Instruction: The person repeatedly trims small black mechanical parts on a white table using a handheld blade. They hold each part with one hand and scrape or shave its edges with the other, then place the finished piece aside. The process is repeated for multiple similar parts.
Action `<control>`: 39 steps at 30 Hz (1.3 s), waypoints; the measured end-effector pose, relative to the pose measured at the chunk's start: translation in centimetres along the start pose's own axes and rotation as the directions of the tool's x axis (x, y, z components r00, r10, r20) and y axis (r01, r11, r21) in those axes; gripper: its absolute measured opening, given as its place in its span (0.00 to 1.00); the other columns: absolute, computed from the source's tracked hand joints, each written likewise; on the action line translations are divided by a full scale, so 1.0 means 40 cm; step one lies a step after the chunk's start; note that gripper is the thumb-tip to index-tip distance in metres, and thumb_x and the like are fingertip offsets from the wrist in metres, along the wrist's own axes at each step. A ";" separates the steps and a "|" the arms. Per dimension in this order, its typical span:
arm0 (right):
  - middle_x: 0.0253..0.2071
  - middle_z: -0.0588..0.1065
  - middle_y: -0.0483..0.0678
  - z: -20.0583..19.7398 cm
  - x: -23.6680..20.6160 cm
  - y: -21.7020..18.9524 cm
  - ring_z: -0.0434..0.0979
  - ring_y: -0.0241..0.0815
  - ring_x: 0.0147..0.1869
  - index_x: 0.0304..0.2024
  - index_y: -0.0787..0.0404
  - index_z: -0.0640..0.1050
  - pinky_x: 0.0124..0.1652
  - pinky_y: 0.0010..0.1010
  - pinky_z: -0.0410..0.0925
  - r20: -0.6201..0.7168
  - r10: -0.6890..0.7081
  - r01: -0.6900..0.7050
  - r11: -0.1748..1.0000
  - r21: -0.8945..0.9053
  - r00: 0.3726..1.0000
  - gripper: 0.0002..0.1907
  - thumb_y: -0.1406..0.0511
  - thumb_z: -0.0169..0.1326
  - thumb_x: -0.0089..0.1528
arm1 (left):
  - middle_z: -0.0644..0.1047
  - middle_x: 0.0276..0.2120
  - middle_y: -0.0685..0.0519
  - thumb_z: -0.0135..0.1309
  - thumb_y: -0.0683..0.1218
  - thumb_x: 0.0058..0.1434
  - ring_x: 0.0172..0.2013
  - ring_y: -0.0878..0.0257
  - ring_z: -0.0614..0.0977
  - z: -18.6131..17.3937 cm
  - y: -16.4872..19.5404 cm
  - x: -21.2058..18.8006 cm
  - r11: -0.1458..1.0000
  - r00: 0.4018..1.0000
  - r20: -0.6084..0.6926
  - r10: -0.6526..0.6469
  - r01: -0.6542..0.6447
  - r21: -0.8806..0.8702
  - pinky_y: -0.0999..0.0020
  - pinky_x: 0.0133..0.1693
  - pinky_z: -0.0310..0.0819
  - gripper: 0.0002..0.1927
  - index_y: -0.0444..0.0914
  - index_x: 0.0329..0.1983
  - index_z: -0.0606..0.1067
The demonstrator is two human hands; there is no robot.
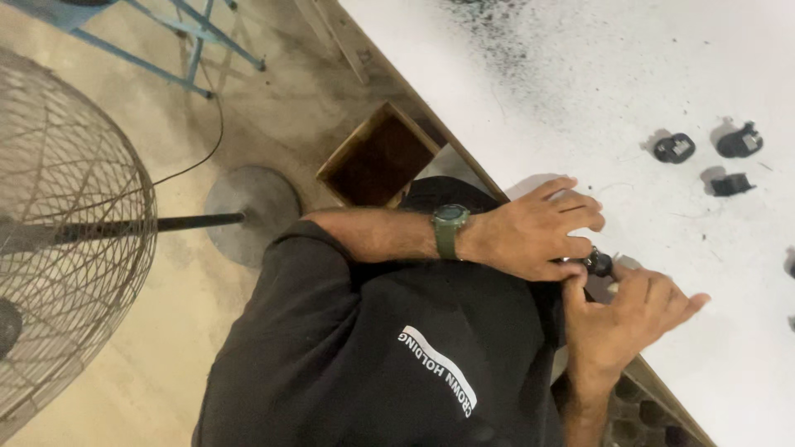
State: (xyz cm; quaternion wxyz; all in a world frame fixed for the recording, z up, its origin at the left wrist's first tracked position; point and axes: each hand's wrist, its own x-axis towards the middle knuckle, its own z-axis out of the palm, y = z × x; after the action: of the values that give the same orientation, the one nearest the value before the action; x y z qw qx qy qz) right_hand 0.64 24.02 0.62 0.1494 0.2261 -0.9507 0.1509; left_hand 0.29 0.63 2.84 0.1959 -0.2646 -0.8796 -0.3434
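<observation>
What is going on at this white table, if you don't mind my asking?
A person in a black shirt leans over the white table, working a small black part between both hands at the table's edge. The left hand, with a green watch on its wrist, grips the part, while the right hand touches it from beside. Three more black parts lie apart on the table. A fan stands on the floor nearby.
</observation>
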 end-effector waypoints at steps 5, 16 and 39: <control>0.47 0.69 0.49 -0.030 -0.010 0.024 0.70 0.54 0.63 0.47 0.60 0.79 0.75 0.66 0.36 -0.041 -0.089 0.084 0.992 -0.095 0.995 0.13 0.58 0.58 0.68 | 0.75 0.53 0.52 0.61 0.54 0.58 0.59 0.56 0.74 0.028 0.008 0.019 0.997 0.997 0.010 -0.073 0.073 0.016 0.43 0.68 0.58 0.13 0.44 0.41 0.79; 0.53 0.66 0.53 0.058 -0.082 -0.012 0.72 0.47 0.60 0.60 0.65 0.66 0.81 0.58 0.44 -0.291 0.076 0.051 0.913 0.404 0.954 0.15 0.67 0.54 0.75 | 0.75 0.51 0.58 0.59 0.51 0.60 0.56 0.63 0.76 0.067 -0.004 -0.010 0.993 0.993 -0.039 -0.113 0.111 -0.036 0.46 0.69 0.61 0.09 0.47 0.42 0.77; 0.42 0.75 0.51 0.018 -0.015 -0.096 0.76 0.56 0.62 0.48 0.60 0.70 0.74 0.65 0.52 -0.241 0.089 0.027 0.898 0.440 0.966 0.19 0.76 0.63 0.60 | 0.75 0.57 0.53 0.67 0.44 0.67 0.61 0.57 0.74 0.023 -0.030 -0.010 0.995 1.000 -0.006 0.014 -0.015 -0.103 0.45 0.73 0.52 0.08 0.40 0.45 0.80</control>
State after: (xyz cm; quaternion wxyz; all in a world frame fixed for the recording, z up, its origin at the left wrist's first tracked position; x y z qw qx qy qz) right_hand 2.83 20.70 0.61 0.2130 0.2172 -0.8684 0.3916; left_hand -0.26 0.39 1.41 0.1866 -0.2798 -0.8584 -0.3875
